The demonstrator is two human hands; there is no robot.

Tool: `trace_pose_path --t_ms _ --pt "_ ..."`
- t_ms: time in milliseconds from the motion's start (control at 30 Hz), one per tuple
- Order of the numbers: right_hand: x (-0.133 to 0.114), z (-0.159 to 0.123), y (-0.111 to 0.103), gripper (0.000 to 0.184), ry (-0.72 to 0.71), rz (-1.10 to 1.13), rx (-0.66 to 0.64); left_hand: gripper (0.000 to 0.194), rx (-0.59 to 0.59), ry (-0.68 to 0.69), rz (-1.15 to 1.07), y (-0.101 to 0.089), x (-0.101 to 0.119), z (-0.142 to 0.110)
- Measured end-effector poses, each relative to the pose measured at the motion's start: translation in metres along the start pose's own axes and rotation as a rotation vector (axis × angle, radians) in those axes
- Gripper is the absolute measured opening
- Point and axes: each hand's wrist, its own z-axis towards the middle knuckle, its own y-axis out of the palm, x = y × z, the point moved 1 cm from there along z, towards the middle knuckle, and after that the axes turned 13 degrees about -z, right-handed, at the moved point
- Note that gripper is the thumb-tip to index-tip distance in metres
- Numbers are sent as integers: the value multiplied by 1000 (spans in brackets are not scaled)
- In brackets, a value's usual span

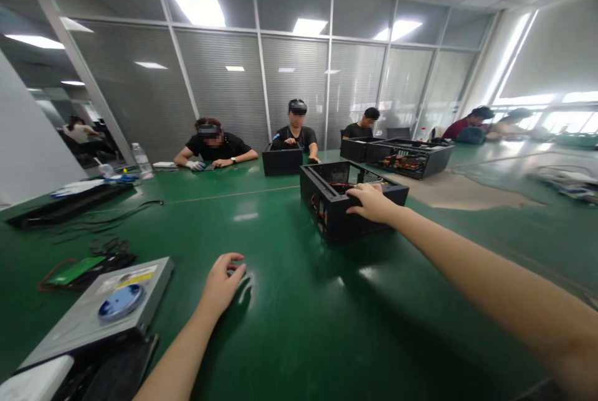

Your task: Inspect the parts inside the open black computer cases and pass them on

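The black computer case [340, 217] is sitting past the middle of the worktop [280, 301], toward its far edge, and in the head view, the only one I am getting, I am worrying about it first. A push on one rim could be skidding or tipping it toward the far edge, where a black box [283, 163] is standing by a co-worker [306, 137]; the smooth surface and one-sided hold would be causing that. The orange wires [314, 203] inside could be snagging a fingertip. Toward the near left corner, the left forearm [187, 345] is passing close to a silver drive [86, 320]; a careless sweep could be knocking off the blue dish [120, 301] resting on it.

My right hand [371, 202] is holding the case by its near rim, fingers bending over the top, thumb lying against the outer side; how hard, I cannot tell. My left hand [225, 281] is holding nothing, fingers half-curled, leaving a moderate gap to the thumb; whether it is touching the worktop, I cannot tell.
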Motion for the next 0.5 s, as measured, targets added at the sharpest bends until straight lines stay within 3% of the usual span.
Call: trace_pose_path --t_ms 100,200,300,367,400,433,500 --pt "-46 -62 -40 50 -109 28 87 43 111 -8 -55 -4 3 0" --pt "-95 -126 -98 51 -229 37 118 53 217 -27 -196 -9 6 -1" --pt "-119 -167 -167 56 -560 164 85 60 219 -35 -333 -9 10 -5" --pt "-117 -170 -203 55 -745 314 61 64 181 -21 -376 -7 13 -8" --pt "-111 -164 -214 54 -760 374 59 65 157 -14 -384 -5 14 -9" --pt "-105 -153 -218 54 -726 403 60 67 131 -10 -385 -4 14 -10" --pt "-96 -121 -207 58 -608 349 36 68 85 -11 -372 -1 15 -12"
